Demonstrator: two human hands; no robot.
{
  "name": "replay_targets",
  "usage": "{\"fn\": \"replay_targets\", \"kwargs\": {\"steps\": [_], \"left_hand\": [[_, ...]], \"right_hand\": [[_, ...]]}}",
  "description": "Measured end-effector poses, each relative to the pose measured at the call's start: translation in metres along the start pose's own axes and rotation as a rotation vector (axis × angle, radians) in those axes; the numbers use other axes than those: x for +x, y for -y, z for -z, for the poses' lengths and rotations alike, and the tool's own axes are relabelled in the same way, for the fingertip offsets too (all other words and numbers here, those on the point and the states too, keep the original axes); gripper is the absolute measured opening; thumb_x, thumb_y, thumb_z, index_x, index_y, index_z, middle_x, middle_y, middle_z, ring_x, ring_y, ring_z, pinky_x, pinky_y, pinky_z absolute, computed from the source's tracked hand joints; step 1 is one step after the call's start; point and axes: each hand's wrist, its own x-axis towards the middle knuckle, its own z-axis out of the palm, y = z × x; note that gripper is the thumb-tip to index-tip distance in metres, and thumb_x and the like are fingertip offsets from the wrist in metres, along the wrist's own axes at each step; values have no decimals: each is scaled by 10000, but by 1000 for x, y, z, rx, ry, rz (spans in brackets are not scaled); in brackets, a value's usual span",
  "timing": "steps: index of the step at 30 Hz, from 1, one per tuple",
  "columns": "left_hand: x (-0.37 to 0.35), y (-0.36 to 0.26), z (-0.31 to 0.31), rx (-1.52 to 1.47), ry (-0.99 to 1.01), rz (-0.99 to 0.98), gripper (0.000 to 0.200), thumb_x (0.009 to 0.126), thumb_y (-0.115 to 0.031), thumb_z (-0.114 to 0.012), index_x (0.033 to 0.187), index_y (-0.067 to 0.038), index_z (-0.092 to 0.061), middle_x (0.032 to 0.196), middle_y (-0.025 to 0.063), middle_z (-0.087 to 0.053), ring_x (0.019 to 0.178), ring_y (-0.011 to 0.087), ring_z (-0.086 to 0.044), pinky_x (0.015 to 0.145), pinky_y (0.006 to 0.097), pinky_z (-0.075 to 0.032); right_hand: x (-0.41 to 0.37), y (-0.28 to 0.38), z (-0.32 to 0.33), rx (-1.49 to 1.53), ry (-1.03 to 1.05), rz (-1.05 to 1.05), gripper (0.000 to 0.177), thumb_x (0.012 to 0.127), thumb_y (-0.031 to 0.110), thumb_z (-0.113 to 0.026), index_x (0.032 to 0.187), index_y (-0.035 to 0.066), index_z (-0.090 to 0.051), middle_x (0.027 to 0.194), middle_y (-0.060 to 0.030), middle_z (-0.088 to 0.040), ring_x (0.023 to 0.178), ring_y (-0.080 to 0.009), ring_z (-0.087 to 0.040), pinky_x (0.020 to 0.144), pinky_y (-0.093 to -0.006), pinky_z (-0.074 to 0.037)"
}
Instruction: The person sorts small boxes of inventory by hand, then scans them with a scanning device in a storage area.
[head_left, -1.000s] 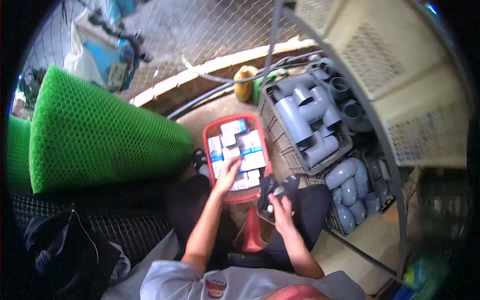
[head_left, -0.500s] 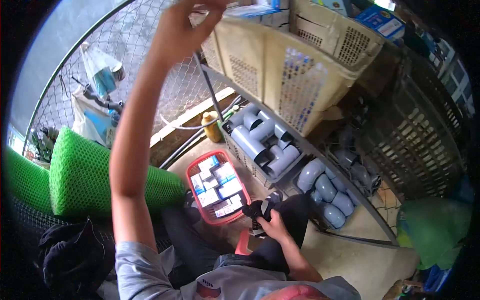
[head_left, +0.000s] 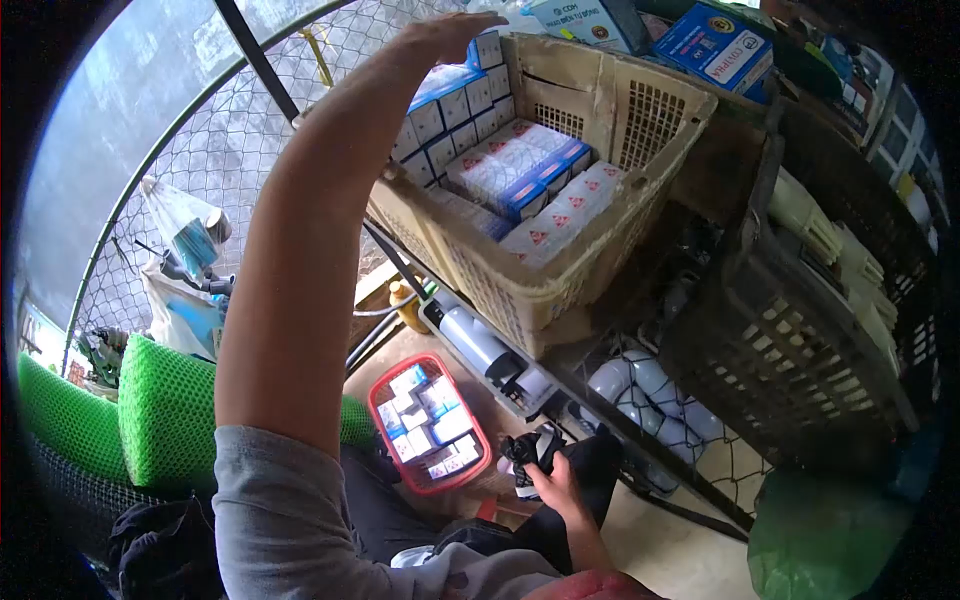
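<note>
My left hand [head_left: 447, 40] is raised over the far left end of a beige plastic crate [head_left: 480, 270], its fingers stretched out above stacked small white-and-blue boxes [head_left: 455, 110]. Whether a fingertip touches a box cannot be made out. In the crate also lie plastic-wrapped packs of boxes [head_left: 520, 165]. Low in front of me, my right hand [head_left: 560, 488] is closed near my knee, at a dark bundle [head_left: 522, 455] that I cannot make out, beside a black-and-white shoe. A red basket [head_left: 480, 470] holding small white-and-blue boxes [head_left: 420, 430] stands on the floor to its left.
Grey pipe fittings [head_left: 480, 340] fill a bin under the rack, and more grey elbows [head_left: 650, 390] lie beside it. A dark crate [head_left: 790, 320] with pale items stands at right. Green mesh rolls [head_left: 165, 410] and a wire fence [head_left: 190, 165] are at left.
My view has tilted up and moved closer to the beige crate, so its boxes now show. My left hand has come over them with fingers extended; my right hand stays low.
</note>
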Motion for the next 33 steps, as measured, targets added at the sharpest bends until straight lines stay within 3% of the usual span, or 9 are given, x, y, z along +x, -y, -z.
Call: {"fn": "replay_targets", "kwargs": {"steps": [3, 10, 13, 18, 19, 20, 24, 29, 33], "left_hand": [[-6, -6, 3, 145, 109, -88, 897, 815, 62, -721, 1549, -340, -400, 1383, 76, -631, 1210, 255, -652, 904, 391, -598], [2, -6, -3, 658, -52, -246, 631, 865, -99, -744, 1438, -209, -505, 1329, 35, -620, 1162, 263, -664, 881, 415, -597], [-20, -18, 68, 203, -22, 56, 515, 782, -212, -775, 1247, -58, -618, 1264, 211, -650, 1142, 398, -637, 940, 502, -551], [-155, -53, 150, -263, -1048, 179, 456, 789, -169, -814, 1165, -31, -598, 973, 185, -704, 885, 369, -696, 764, 440, -570], [-199, -55, 161, -240, -915, 175, 603, 756, -154, -884, 1265, -61, -574, 1176, 134, -602, 1115, 305, -631, 952, 378, -569], [-238, -62, 153, -537, -929, 218, 737, 761, -73, -853, 1368, -74, -435, 1208, 200, -649, 941, 278, -719, 840, 384, -603], [-397, -135, 117, -1068, -727, 434, 990, 797, 8, -773, 1593, -37, -186, 1349, 202, -544, 1189, 294, -609, 999, 442, -564], [-564, -292, 30, -1468, -467, 998, 891, 749, -295, -853, 1489, -68, -410, 1366, 137, -522, 1319, 274, -505, 1118, 439, -416], [-620, -358, 34, -2094, -667, 786, 608, 846, -261, -818, 1249, -94, -395, 1291, 125, -514, 1235, 270, -507, 1104, 421, -380]], "right_hand": [[6, 10, 0, 42, 9, -32, 426, 869, 314, -756, 1039, -54, -627, 962, -277, -702, 952, -443, -704, 784, -475, -527], [2, 49, 3, 121, 111, 43, 347, 930, 187, -703, 1169, -41, -596, 1084, -131, -677, 1015, -213, -634, 886, -400, -511], [-3, 26, -3, 171, 58, 99, 353, 927, 175, -718, 1170, -51, -596, 1079, -137, -678, 1001, -222, -643, 877, -405, -517], [-22, 25, 11, -25, -211, 282, 419, 919, 161, -707, 1247, -75, -595, 1152, -187, -692, 1050, -305, -679, 925, -434, -522], [-23, 32, 9, -13, -200, 281, 419, 919, 161, -707, 1247, -75, -595, 1152, -187, -692, 1050, -305, -679, 925, -434, -522], [-20, 49, 11, 66, -213, 362, 382, 915, 153, -693, 1213, -74, -618, 1144, -189, -695, 1053, -303, -679, 928, -427, -524], [-15, 71, 12, 117, -118, 375, 282, 877, 62, -639, 1133, -48, -678, 1068, -149, -737, 1006, -255, -700, 894, -385, -531], [-21, 78, -64, 257, -65, 437, 469, 1051, 351, -444, 1162, -44, -671, 1034, -158, -718, 994, -254, -693, 911, -394, -526], [-41, 120, -102, 506, 354, 146, 599, 1133, 430, -256, 1281, -46, -589, 1199, -124, -682, 1123, -230, -641, 983, -373, -478]]}}
